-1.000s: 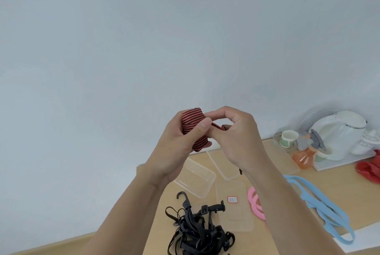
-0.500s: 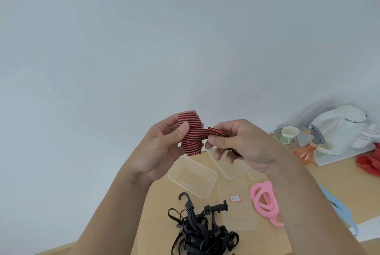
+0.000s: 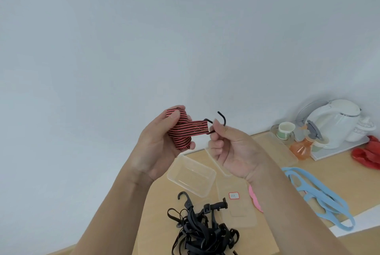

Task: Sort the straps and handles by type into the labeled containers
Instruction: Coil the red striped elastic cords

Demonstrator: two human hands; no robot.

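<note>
— Where was the striped strap (image 3: 186,129)?
— Mid-frame, raised above the table (image 3: 329,164), not yet in any container. The left hand (image 3: 162,145) had its fingers wrapped round the rolled bundle so the coil could not spring loose.
— And the other hand?
— The right hand (image 3: 232,151) pinched the black hook (image 3: 225,120) at the strap's free end, drawing it taut, probably to check its type.
— Where should it go?
— Hard to judge. A clear tub (image 3: 191,174) sat just below the hands, with a labelled tub (image 3: 236,207) beside it, its label unreadable. Black straps (image 3: 203,232) lay heaped at lower centre.
</note>
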